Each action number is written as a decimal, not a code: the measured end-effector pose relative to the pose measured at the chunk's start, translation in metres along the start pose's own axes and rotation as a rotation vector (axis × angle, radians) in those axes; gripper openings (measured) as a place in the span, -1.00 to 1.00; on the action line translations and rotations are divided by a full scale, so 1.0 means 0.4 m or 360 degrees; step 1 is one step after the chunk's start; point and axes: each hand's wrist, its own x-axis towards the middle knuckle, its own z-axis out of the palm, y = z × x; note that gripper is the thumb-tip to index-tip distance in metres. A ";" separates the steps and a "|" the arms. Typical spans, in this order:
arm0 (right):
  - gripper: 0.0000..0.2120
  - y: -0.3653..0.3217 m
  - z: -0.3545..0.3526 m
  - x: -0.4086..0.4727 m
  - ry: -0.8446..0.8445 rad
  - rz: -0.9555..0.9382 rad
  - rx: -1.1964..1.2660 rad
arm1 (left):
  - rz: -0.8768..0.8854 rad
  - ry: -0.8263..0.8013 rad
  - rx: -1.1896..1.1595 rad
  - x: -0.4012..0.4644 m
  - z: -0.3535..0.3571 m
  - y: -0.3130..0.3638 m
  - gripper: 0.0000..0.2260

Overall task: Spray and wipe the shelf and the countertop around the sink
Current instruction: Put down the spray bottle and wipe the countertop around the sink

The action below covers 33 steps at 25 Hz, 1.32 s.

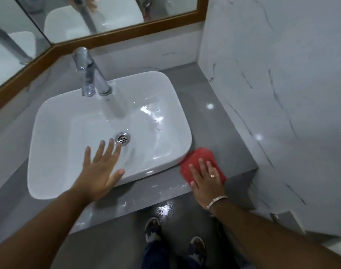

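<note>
A white rectangular sink (pixel 55 183) sits on a grey countertop (pixel 210 121). A red cloth (pixel 199 157) lies on the counter at the sink's front right corner. My right hand (pixel 206 180) presses flat on the cloth, fingers spread, with a ring and a bracelet on it. My left hand (pixel 99 169) hovers over the sink's front rim with fingers apart and holds nothing. Wet streaks shine on the counter's front strip (pixel 138 197). No spray bottle is in view.
A chrome tap (pixel 90 72) rises behind the basin, and a drain (pixel 122 138) sits in its middle. A wood-framed mirror (pixel 111 37) runs along the back. A marble wall (pixel 282 94) bounds the counter on the right. My shoes (pixel 153 228) stand on the wet floor below.
</note>
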 end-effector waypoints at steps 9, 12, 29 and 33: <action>-0.40 -0.091 0.060 -0.018 0.0514 0.0633 0.0198 | -0.0045 -0.0014 0.0151 -0.133 -0.008 -0.277 -0.28; -0.40 -0.336 0.149 -0.079 0.0075 -0.0410 0.0026 | -0.0257 0.0143 0.0125 -0.148 -0.008 -0.296 -0.27; -0.50 -0.905 0.313 -0.145 0.0015 -0.0674 0.0090 | 0.0096 0.0296 0.0006 -0.135 0.017 -0.363 -0.39; -0.53 -0.511 0.188 -0.072 0.0299 -0.0272 -0.0266 | 0.0120 0.0333 -0.0005 -0.122 0.029 -0.375 -0.42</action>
